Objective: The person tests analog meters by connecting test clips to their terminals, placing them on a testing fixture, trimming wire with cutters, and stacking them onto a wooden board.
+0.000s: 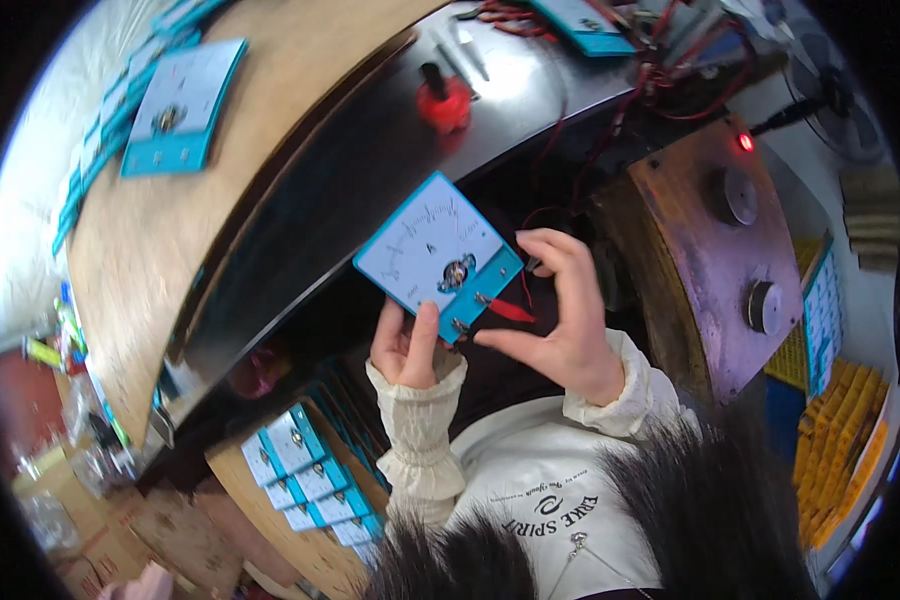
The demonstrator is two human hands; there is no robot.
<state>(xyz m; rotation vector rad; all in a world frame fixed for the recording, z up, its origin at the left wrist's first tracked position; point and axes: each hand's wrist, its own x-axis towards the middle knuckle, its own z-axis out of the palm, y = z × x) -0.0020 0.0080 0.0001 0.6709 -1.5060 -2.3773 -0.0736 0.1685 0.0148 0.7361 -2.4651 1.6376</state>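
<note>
My left hand holds a small teal-edged meter board from below, thumb on its white scale face. The board is tilted and has a metal movement and terminals along its teal strip. A red clip with a thin red wire is on one terminal. My right hand is at the board's right side, thumb and index finger wide apart near its corners; whether they touch it I cannot tell. A small dark piece by its curled middle fingers is too small to make out.
A wooden board carries similar meters. A red tool lies on the dark metal bench. A metal box with knobs and a red light stands right, near a fan. More meters stand lower left, beside cartons.
</note>
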